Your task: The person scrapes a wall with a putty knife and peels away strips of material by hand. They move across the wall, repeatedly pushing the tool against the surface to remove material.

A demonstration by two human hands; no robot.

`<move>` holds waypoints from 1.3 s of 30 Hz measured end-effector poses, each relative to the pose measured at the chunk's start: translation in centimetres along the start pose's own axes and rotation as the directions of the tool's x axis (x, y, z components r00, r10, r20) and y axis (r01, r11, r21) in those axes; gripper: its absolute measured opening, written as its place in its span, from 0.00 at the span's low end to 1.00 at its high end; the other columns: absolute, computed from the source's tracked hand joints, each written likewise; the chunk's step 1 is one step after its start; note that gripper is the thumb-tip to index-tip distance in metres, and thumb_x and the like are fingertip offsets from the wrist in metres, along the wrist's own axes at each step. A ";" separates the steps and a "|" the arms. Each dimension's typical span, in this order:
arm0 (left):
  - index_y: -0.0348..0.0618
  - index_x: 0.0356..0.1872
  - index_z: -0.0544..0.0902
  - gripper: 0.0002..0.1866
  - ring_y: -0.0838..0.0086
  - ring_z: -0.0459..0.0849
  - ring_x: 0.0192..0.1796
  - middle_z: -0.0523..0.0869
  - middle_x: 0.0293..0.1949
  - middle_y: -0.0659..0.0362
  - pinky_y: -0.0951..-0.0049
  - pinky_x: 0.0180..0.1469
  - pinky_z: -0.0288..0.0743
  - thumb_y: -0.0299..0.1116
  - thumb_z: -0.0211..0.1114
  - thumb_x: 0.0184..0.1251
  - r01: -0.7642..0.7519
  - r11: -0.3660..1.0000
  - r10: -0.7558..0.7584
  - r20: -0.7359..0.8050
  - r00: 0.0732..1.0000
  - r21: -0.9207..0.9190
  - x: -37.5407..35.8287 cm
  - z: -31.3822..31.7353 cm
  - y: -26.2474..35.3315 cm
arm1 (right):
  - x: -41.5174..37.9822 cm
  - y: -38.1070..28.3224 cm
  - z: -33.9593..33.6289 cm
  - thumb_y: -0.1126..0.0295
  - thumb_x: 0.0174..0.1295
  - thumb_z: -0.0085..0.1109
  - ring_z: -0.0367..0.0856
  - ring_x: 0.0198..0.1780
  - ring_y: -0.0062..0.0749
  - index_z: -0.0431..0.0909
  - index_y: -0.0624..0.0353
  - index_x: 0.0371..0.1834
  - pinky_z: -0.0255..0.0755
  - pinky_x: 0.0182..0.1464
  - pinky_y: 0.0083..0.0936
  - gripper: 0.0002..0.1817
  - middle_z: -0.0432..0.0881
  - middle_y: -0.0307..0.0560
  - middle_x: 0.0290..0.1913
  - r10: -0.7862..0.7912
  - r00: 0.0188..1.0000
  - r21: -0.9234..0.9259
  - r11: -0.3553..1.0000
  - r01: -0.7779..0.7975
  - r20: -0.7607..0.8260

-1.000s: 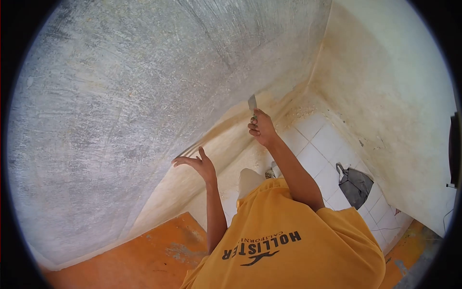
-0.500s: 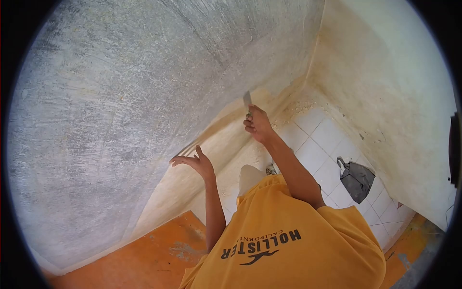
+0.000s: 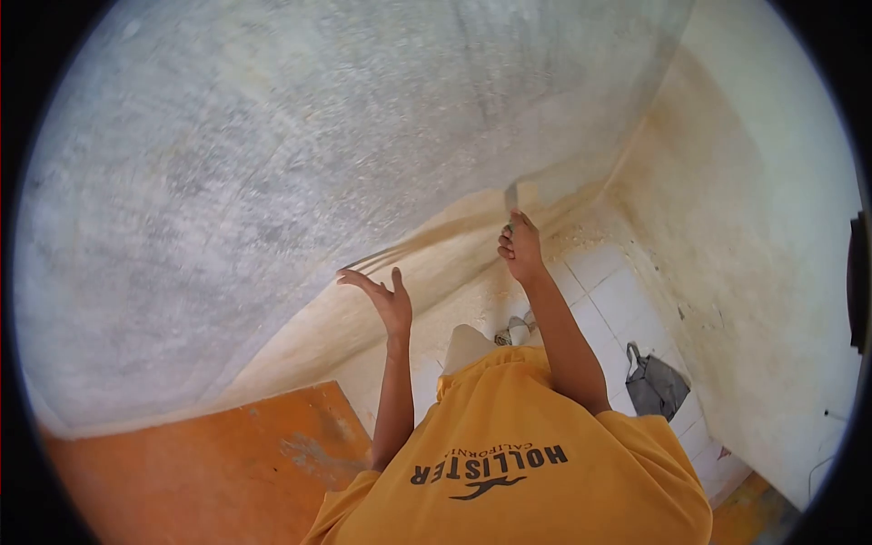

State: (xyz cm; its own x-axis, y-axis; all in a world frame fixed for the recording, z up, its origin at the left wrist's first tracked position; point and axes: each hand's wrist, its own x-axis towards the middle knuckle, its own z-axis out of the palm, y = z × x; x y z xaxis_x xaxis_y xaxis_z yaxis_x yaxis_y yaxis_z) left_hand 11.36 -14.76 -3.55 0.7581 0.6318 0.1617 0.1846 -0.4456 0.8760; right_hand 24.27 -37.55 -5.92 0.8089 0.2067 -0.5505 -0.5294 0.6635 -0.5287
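Note:
My right hand (image 3: pixel 521 250) is closed around the handle of a scraper (image 3: pixel 511 196). Its flat blade points up and lies at or close to the grey wall (image 3: pixel 236 209), near the upper edge of a pale bare strip (image 3: pixel 454 232). A little of the green handle shows between the fingers. To the left, my left hand (image 3: pixel 389 304) has its thumb and fingers spread, with the fingertips at the wall by the strip's lower left part. Nothing is in that hand. Whether the blade touches the wall is hard to tell.
A dark grey bag (image 3: pixel 658 386) lies on the white floor tiles (image 3: pixel 622 291) at the right. Crumbs of debris (image 3: pixel 581 238) lie near the wall corner. An orange surface (image 3: pixel 200 472) with scuffed paint is at the lower left. A second, pale wall (image 3: pixel 754 236) rises at the right.
The head view has shifted. My right hand has moved right with the scraper, farther from my left hand. My left hand stays spread at the wall.

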 end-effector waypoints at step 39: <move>0.45 0.83 0.34 0.52 0.34 0.24 0.81 0.19 0.80 0.36 0.40 0.80 0.43 0.29 0.65 0.71 -0.252 0.966 0.254 -0.025 0.967 0.056 0.5 -15.9 -6.6 | -11.3 17.5 16.1 0.63 0.78 0.48 0.56 0.20 0.17 0.68 0.49 0.44 0.48 0.18 0.19 0.06 0.65 0.34 0.28 -0.093 0.996 0.029 0.995 0.093 -0.002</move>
State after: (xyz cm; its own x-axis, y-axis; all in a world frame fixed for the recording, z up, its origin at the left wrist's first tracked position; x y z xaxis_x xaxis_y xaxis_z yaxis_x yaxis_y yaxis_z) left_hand 0.58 -1.45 -2.03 0.7643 0.5137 0.3898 0.0223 -0.6252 0.7802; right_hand 10.04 -16.70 1.45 0.8543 0.1429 -0.4998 -0.4441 0.7004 -0.5587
